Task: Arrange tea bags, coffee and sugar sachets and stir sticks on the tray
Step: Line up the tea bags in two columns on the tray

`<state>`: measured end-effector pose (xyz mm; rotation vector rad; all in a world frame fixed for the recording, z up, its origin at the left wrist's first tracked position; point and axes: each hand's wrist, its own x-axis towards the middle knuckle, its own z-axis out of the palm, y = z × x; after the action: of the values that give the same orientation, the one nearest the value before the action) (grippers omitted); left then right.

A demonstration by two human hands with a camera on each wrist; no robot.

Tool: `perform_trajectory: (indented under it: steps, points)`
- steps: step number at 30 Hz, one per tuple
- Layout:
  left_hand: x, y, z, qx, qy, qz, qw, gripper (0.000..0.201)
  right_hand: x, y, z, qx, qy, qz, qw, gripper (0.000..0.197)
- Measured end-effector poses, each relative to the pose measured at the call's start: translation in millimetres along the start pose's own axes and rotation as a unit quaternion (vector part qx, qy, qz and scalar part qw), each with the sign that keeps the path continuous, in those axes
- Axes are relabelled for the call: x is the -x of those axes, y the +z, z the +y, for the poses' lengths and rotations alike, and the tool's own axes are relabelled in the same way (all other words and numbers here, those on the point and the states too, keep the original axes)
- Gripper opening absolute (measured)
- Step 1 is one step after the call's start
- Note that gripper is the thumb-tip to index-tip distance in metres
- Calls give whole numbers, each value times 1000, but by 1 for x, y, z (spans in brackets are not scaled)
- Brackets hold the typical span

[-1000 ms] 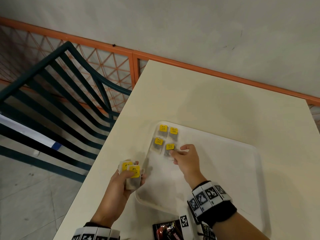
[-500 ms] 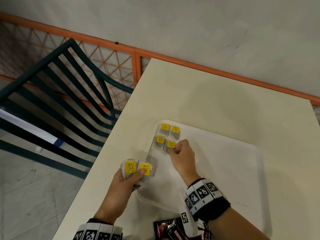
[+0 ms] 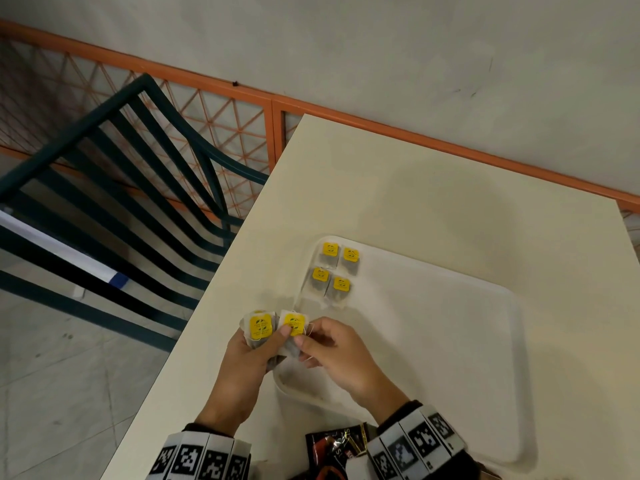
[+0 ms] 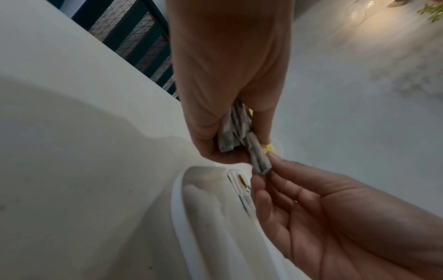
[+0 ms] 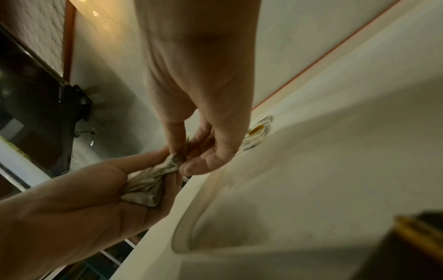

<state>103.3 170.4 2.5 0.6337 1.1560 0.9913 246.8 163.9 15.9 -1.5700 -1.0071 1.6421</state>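
Several tea bags with yellow tags lie in a two-by-two block in the far left corner of the white tray. My left hand grips a small bunch of tea bags just off the tray's left rim. My right hand has come to that bunch and pinches the rightmost tea bag between thumb and fingers. In the left wrist view the pinched tea bag sticks out of the bunch toward the right hand's fingers. The right wrist view shows the crumpled tea bags in the left palm.
The tray sits on a cream table whose left edge runs close to my left hand. Dark sachets lie at the table's near edge by my right wrist. A dark green slatted chair stands left of the table, before an orange mesh fence.
My right hand left the fourth tea bag on the tray and drew back to my left hand, where it now pinches a tea bag from the bunch.
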Motion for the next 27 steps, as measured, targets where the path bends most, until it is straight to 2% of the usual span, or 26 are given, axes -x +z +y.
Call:
perform_trajectory:
  steps: [3,7,9,13,16,22,25,27]
  points:
    - [2,0,0,33,-25,-6,999,17,-2,0,2,-61,4,26,998,8]
    - [0,-5,-1,100,-51,41,993,17,-8,-4,6,-89,20,88,992,1]
    - [0,-6,2,123,-57,47,990,21,-15,-6,8,-87,32,117,989,8]
    - [4,-11,3,66,-42,50,996,22,-30,-5,12,-18,34,145,989,18]
    - [5,-14,0,19,-33,38,999,21,-36,-5,13,-12,33,170,985,18]
    - [11,-14,1,-6,-26,6,1000,19,-43,1,13,26,21,205,978,28]
    - [12,-13,1,-5,-31,-3,1000,19,-43,1,17,85,-8,224,971,29]
    - [12,-12,2,-13,-29,-9,999,22,-37,1,14,139,-46,223,964,22]
